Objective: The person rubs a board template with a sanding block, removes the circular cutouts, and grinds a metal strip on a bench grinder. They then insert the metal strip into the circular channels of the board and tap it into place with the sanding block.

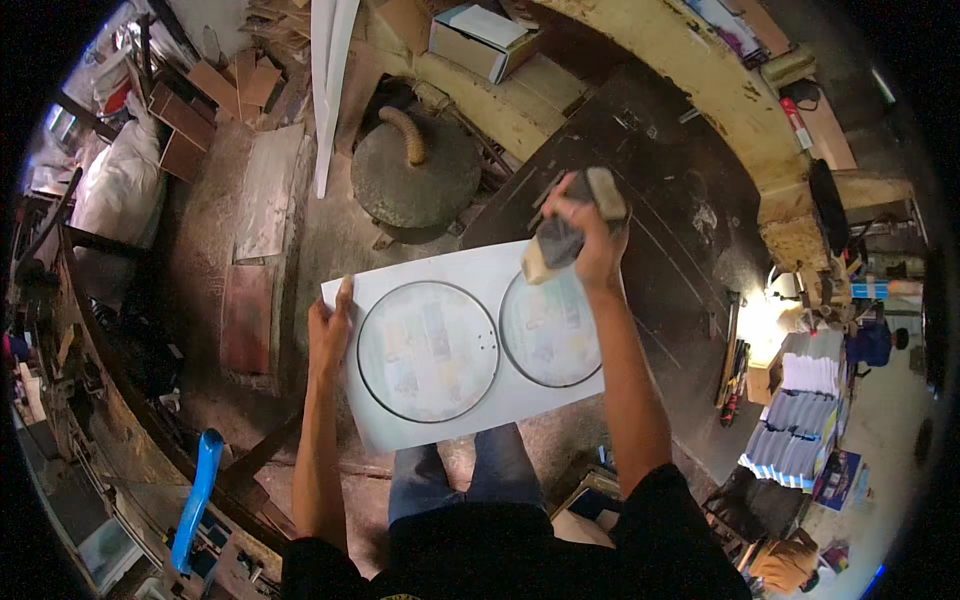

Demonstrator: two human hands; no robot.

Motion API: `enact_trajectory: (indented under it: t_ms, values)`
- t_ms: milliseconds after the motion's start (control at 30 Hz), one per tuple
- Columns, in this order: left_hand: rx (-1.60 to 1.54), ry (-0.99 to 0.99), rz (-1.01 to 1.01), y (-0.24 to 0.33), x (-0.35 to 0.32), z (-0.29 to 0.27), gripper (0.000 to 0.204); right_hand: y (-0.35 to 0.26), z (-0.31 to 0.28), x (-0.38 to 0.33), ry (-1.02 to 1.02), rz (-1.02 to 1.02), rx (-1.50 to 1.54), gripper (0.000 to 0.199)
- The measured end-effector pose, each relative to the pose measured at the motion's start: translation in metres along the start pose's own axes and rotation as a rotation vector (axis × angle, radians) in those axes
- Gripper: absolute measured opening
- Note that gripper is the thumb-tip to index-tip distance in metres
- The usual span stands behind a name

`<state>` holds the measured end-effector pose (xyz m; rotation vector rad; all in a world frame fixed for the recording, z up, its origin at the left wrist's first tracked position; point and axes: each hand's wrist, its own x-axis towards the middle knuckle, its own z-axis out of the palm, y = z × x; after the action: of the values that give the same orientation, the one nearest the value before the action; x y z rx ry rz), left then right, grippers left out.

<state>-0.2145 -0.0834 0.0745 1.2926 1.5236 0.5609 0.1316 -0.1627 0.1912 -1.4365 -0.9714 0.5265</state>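
Observation:
A white sheet (520, 403) spans the space in front of me, above my jeans-clad legs. Two dark-rimmed circles are on it, the left circle (428, 352) whole in view and the right circle (550, 335) partly behind my right hand and arm. Faint pale pictures show inside both. My left hand (330, 325) grips the sheet by its left edge. Closed round a grey and tan block-like thing (556, 247), my right hand (592, 228) is over the sheet's far right part. Whether that thing touches the sheet, I cannot tell; its exact kind is unclear.
Beyond the sheet stands a round metal piece (415, 185) with a curved brown handle. A dark, worn metal surface (665, 200) extends to the right, bordered by a yellowish curved machine frame (730, 110). A blue lever (197, 500) rises at lower left; paper stacks (795, 425) lie right.

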Motion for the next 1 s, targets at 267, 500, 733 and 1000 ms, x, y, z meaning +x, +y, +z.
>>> enact_trajectory:
  t_ms: [267, 500, 733, 1000]
  values:
    - [-0.025, -0.011, -0.016, 0.033, 0.014, 0.007, 0.067, -0.160, -0.024, 0.021, -0.312, -0.430, 0.254, 0.033]
    - [-0.010, 0.042, 0.054, 0.047, 0.033, 0.024, 0.072, -0.050, -0.012, -0.033, -0.070, -0.254, 0.171, 0.032]
    - [0.042, 0.002, 0.071, 0.018, 0.057, 0.024, 0.067, -0.042, 0.027, -0.003, 0.057, 0.044, 0.105, 0.031]
    - [0.087, 0.025, 0.091, 0.017, 0.060, 0.027, 0.060, -0.006, -0.026, 0.037, 0.002, -0.206, 0.319, 0.019]
